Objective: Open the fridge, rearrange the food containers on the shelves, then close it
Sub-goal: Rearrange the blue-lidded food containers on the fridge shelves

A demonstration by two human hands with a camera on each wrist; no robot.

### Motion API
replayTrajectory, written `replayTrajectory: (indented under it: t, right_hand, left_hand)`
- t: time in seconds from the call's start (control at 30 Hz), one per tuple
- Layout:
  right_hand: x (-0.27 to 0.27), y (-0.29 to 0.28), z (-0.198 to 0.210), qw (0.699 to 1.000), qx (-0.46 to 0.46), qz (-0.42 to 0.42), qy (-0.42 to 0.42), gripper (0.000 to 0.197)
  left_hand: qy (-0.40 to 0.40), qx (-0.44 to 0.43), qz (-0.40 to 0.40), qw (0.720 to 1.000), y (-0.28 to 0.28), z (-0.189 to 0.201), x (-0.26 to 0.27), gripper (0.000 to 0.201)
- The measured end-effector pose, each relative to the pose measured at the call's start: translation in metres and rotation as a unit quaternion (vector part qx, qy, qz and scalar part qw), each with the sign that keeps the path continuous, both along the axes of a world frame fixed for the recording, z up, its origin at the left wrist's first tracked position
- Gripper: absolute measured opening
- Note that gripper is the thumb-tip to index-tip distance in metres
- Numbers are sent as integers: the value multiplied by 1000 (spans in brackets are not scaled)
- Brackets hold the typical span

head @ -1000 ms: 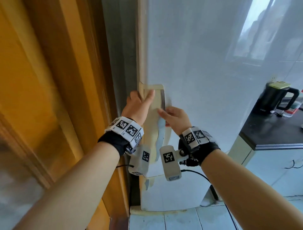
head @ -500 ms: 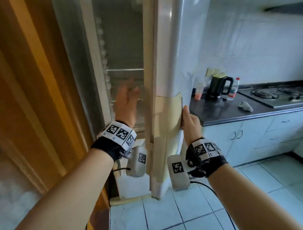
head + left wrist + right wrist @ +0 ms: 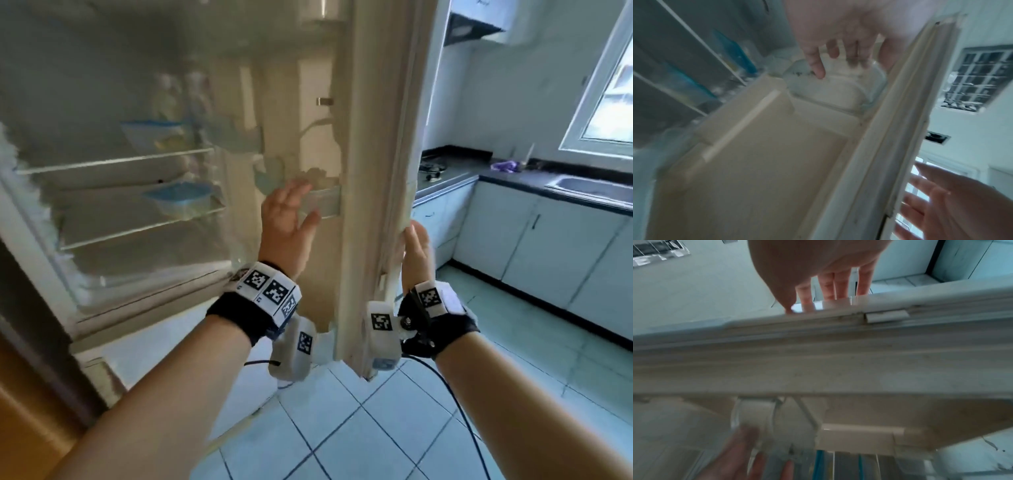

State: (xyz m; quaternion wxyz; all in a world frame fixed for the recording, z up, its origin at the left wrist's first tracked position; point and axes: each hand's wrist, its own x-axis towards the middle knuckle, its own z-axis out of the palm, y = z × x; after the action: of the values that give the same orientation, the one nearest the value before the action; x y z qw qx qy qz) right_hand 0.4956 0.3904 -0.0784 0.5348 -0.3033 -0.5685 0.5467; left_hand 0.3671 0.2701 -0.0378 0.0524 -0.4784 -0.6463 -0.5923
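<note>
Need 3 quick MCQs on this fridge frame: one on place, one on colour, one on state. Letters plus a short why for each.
1. Where is the right hand?
A. On the outer edge of the fridge door
B. On a fridge shelf
C. On the counter

2. What colour are the lids of the food containers on the shelves?
A. Red
B. Blue
C. Black

3. What state is the fridge door in?
A. Shut
B. Off its hinges
C. Open

Key:
1 A, its fingers lie along the door's edge, on the kitchen side.
2 B, both containers seen on the shelves carry blue lids.
3 C, the shelves are in plain view and the left hand reaches in by the door's inner side.
</note>
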Motion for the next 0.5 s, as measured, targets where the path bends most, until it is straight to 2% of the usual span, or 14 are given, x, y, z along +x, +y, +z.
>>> replayTrajectory:
  t: [0.07,0.1,0.17,0.27,0.37,0.43,0.5]
  right_hand:
    - [10,10,1,1000,-5,-10,-10,41]
    - [14,14,2,1000,-2,-12,-20,49]
    - [22,20,2,999,-9,-5,-34,59]
    - [33,21,7,998,-29,10,-57,55]
    - [35,23,6,993,-23,60,-98,33]
    - [29,22,6,982,-23,121,-143,23]
    - [14,17,5,967,-8,175,-185,16]
  left_hand:
    - [88,-113,29,989,22,4,5,58]
    - [99,-142,22,985,32,8,8,62]
    - [73,-166,-29,983,50,19,15,67]
    - [54,-197,-60,977,69,30,22,66]
    - [26,-203,-87,975,80,29,22,71]
    - [-7,-166,-125,978,78,25,18,69]
    - [-51,-109,-147,982,66,21,8,57]
